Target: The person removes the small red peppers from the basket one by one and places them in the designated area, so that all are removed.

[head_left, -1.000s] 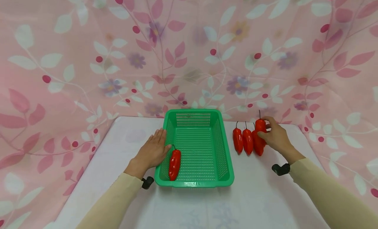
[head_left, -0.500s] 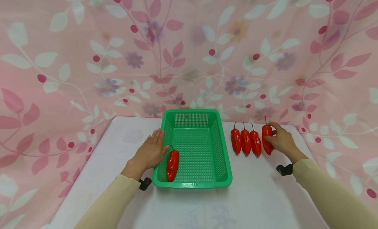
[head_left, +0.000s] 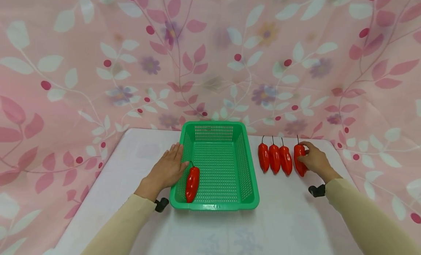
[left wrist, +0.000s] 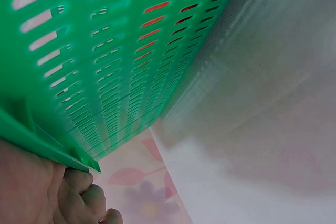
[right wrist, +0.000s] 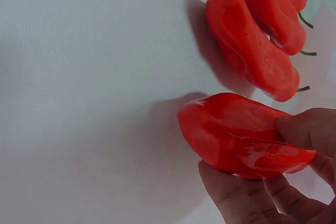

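My right hand [head_left: 316, 160] pinches a glossy red pepper [head_left: 299, 152] with a thin dark stem, thumb on one side and fingers on the other. In the right wrist view this pepper [right wrist: 236, 132] shows its blunt end pointing away from the fingers, close over the white cloth. Three similar red peppers [head_left: 275, 159] lie side by side just left of it. My left hand [head_left: 166, 169] rests with straight fingers along the left rim of a green plastic basket [head_left: 215, 206]. Inside, one red pepper [head_left: 192, 185] lies against the left wall near the front corner.
A white cloth [head_left: 279, 225] covers the table under everything. Behind it and at the sides hangs a pink curtain [head_left: 213, 65] printed with leaves and flowers. The slotted basket wall [left wrist: 121, 51] fills the upper left of the left wrist view.
The right hand has moved rightward with its pepper, from over the row's right end to a spot beside it, and lowered it. The left hand stays on the basket rim.
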Demonstrator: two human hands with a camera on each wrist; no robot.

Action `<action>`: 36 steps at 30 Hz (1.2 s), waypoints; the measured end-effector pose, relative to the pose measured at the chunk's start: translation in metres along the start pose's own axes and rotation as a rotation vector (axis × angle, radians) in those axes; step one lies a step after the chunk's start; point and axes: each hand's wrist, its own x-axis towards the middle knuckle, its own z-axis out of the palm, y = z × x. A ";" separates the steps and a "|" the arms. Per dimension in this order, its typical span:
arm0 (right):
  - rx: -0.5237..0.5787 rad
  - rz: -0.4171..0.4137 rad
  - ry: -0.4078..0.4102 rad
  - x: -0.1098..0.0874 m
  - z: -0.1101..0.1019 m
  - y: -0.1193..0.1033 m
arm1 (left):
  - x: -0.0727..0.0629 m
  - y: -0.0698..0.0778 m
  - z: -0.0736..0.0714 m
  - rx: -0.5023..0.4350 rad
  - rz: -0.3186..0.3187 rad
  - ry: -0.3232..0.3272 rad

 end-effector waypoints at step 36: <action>0.015 -0.013 -0.089 0.012 0.008 0.007 | 0.000 0.000 0.002 -0.020 -0.002 0.017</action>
